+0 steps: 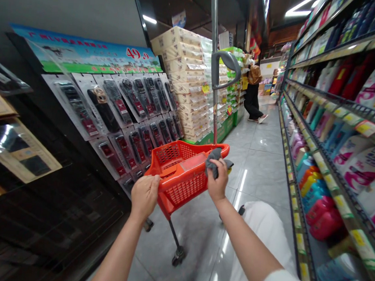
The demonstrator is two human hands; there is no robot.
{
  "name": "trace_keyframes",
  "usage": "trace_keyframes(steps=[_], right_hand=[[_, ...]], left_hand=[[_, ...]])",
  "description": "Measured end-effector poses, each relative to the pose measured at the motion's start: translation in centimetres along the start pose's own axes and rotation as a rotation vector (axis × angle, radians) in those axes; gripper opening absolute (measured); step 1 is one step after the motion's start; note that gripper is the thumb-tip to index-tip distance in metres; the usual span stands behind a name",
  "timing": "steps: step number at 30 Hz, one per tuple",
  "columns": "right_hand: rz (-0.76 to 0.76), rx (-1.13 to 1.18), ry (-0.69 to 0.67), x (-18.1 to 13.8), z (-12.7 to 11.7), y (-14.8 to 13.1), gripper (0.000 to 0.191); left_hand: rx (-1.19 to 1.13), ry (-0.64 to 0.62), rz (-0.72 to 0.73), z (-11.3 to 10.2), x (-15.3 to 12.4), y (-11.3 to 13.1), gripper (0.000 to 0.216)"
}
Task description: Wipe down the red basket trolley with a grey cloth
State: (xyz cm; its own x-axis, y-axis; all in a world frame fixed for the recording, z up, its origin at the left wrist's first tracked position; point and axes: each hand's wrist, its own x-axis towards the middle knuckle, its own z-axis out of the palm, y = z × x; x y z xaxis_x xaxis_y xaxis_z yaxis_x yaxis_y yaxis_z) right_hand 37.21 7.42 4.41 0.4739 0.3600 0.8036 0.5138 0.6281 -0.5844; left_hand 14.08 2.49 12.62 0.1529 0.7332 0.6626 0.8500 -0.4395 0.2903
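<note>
A red plastic shopping basket (180, 174) on wheels stands tilted in a store aisle, its grey pull handle (219, 69) rising on a pole above it. My left hand (144, 195) is closed around the basket's near rim. My right hand (217, 182) is closed on a grey cloth (214, 159) that is pressed against the basket's right rim. My white trouser leg (261, 233) shows below the right arm.
Shelves of bottles and refill pouches (337, 139) line the right side. On the left hang packaged goods (128, 110) on a display wall, with stacked cartons (185, 79) beyond. A person (253, 93) stands far down the tiled aisle.
</note>
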Motion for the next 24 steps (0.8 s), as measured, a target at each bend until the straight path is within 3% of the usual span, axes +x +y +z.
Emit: trace_keyframes(steps=[2, 4, 6, 9, 11, 14, 18, 24], right_hand=[[0.168, 0.023, 0.098, 2.8, -0.8, 2.1, 0.021], [0.341, 0.090, 0.114, 6.0, -1.3, 3.8, 0.020], [0.548, 0.189, 0.003, 9.2, -1.5, 5.3, 0.020], [0.782, 0.321, -0.284, 13.1, -1.0, 6.9, 0.020], [0.851, 0.374, -0.427, 14.4, -0.4, 7.7, 0.018], [0.899, 0.428, -0.512, 14.6, 0.5, 8.3, 0.017], [0.875, 0.444, -0.372, 12.7, 0.9, 8.3, 0.024], [0.703, 0.301, 0.115, 8.8, -0.4, 6.0, 0.034]], left_hand=[[-0.008, 0.008, 0.005, -0.2, 0.0, -0.2, 0.050], [-0.009, 0.011, 0.019, -0.4, -0.1, -0.3, 0.049], [-0.009, 0.012, 0.036, -0.7, -0.3, -0.5, 0.047], [-0.009, 0.019, 0.057, -1.2, -0.6, -0.7, 0.044], [-0.006, 0.031, 0.068, -1.5, -0.8, -0.9, 0.044], [0.006, 0.036, 0.072, -1.9, -0.9, -1.0, 0.044], [0.024, 0.016, 0.052, -2.0, -0.8, -0.8, 0.046], [0.020, 0.015, 0.001, -1.7, -0.9, -0.7, 0.046]])
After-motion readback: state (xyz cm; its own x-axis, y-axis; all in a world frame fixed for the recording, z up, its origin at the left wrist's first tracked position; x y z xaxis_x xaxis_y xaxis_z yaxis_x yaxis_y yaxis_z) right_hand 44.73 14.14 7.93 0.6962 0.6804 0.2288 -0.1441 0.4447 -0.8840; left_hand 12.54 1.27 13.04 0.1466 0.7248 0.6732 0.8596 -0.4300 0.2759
